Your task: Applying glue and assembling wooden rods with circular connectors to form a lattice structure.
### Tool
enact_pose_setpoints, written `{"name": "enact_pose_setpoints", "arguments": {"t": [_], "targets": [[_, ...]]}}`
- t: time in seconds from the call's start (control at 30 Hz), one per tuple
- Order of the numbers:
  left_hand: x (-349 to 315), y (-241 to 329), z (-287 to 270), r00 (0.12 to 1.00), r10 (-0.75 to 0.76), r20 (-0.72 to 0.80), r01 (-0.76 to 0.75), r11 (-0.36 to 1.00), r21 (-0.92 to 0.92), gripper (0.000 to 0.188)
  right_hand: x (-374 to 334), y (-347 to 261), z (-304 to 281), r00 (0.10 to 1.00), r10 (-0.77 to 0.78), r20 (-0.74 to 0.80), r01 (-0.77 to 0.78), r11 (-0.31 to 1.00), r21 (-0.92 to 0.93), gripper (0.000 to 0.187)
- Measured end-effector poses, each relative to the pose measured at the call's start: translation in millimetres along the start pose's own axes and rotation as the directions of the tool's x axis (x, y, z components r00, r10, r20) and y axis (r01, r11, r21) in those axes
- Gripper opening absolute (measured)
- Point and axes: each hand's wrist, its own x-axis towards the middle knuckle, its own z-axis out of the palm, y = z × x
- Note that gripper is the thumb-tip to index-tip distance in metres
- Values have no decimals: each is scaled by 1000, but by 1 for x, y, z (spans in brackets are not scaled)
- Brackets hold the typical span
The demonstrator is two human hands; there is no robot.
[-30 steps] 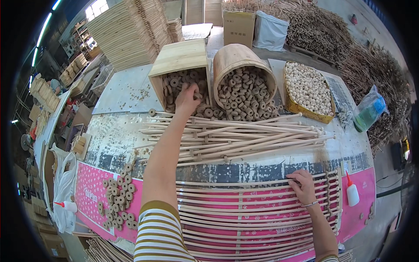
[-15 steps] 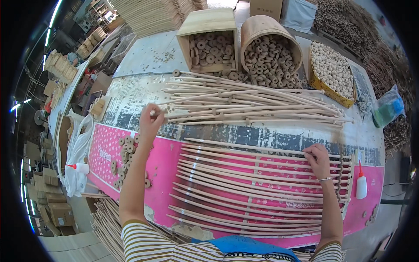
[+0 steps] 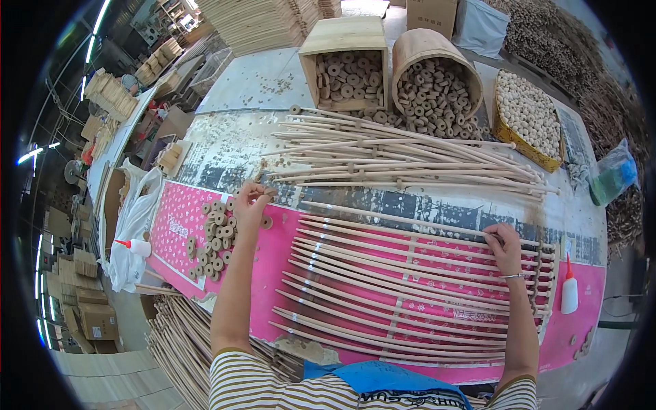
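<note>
My right hand [image 3: 504,251] is closed on the farthest of a row of thin wooden rods, pinching this wooden rod [image 3: 396,219] toward its right end. The other rods [image 3: 383,287] lie side by side across the pink printed sheet, their right ends lined up at a slotted wooden rack [image 3: 547,277]. My left hand [image 3: 251,199] hovers off the rods' left ends with thumb and fingers pinched. Something small and brownish shows at its fingertips, too small to name. Below and left of that hand, thick wooden rings [image 3: 217,239] are heaped on the pink sheet [image 3: 273,249].
Beyond the row lies a loose pile of rods with rings on them [image 3: 410,160]. Behind it stand a wooden box [image 3: 343,42] and a round tub [image 3: 427,46] of rings, plus a yellow tray [image 3: 514,140] of beads. Red-tipped glue bottles [image 3: 569,294] stand right and lie left [image 3: 140,247].
My left hand has come nearer, from beside the loose pile to above the pink sheet's far edge. The right hand stays at the farthest rod. The view has shifted slightly.
</note>
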Motion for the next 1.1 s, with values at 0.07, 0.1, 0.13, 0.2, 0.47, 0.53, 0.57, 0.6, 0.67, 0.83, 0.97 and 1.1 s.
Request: {"name": "enact_pose_setpoints", "arguments": {"t": [0.07,0.1,0.13,0.2,0.47,0.53,0.57,0.6,0.67,0.83,0.97,1.1], "targets": [[0,1,1,997,-77,5,77,989,-124,12,0,1,-1,1000,-7,7,7,1000,-5,7],[0,-2,0,998,-68,0,68,995,-72,11,-1,3,0,1000,3,9,-3,1000,25,7],[0,-4,1,998,-59,0,59,998,-22,10,-2,5,0,1000,16,9,-17,998,53,7],[-11,18,21,999,-50,-3,50,996,-70,9,-3,5,-3,999,32,-3,-32,999,44,6],[-36,35,54,1000,24,7,-25,999,47,12,4,-4,-2,999,-22,-45,26,996,82,7],[-42,40,65,999,-40,-27,40,999,-3,12,3,-3,-2,999,-15,-46,19,996,82,6],[-44,45,68,999,-41,-24,41,999,-3,12,3,-2,-2,999,-10,-48,14,997,82,6],[-47,50,70,997,-49,-58,49,999,-14,12,2,-3,-2,999,-7,-48,11,997,82,6],[-50,55,71,994,-59,-93,57,998,-24,12,2,-4,-1,998,-13,-58,18,996,84,6],[-58,58,83,980,177,-86,-152,958,244,13,3,2,-1,999,-36,-31,36,999,-2,10],[-69,68,94,984,171,-57,-152,957,246,14,7,-8,1,997,-56,-48,54,998,-32,15],[-79,75,108,983,181,-40,-164,951,262,13,6,-6,4,995,-6,-98,12,998,64,14]]}}
